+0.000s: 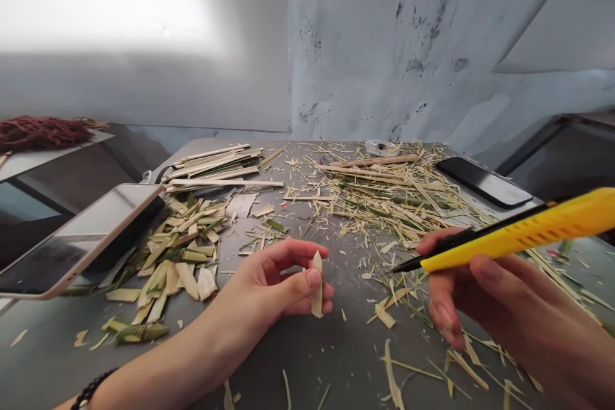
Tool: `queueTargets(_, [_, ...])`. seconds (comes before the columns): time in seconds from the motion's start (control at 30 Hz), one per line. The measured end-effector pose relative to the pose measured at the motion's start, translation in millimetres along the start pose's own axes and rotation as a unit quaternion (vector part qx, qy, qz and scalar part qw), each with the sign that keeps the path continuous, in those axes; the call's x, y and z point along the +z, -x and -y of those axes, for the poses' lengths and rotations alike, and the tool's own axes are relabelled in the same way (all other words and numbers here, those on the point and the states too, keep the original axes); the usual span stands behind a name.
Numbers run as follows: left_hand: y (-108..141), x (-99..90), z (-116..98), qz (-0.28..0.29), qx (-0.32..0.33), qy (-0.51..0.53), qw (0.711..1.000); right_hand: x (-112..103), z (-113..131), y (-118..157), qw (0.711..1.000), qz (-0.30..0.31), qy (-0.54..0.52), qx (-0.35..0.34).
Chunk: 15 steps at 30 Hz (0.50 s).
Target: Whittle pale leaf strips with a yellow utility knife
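Between the thumb and fingers of my left hand (283,282) is a short pale bamboo piece (317,288), held upright with its pointed end up. My right hand (485,295) grips a yellow and black utility knife (519,234), its dark tip aimed left toward the bamboo piece but well apart from it. Whether the blade is out I cannot tell. Left of my left hand lies a pile of short cut bamboo pieces (177,250). Thin bamboo shavings (384,205) are scattered beyond and beneath my right hand.
A phone (81,237) leans at the left on a dark support. Another phone (483,182) lies flat at the back right. Long bamboo strips (221,166) are stacked at the back left, near the wall (360,45). A clear round disc (382,147) lies at the far edge.
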State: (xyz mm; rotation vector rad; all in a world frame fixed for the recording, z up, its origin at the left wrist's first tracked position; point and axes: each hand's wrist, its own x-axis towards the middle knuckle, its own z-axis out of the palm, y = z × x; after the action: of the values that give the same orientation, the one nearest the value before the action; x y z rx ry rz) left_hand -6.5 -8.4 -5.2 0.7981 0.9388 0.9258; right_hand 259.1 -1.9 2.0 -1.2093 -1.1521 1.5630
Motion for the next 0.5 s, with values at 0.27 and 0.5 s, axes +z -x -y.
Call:
queueTargets(0.27, [-0.4, 4.2, -6.5, -0.025, 0.052, 0.053, 0.997, 2.5, 2.8, 3.3, 0.999, -0.017, 0.036, 0.034])
queueTargets(0.5, [-0.9, 3.1, -8.5, -0.054, 0.016, 0.011, 0.998, -17.1, -5.4, -8.7, 0.979, 0.013, 0.190, -0.074])
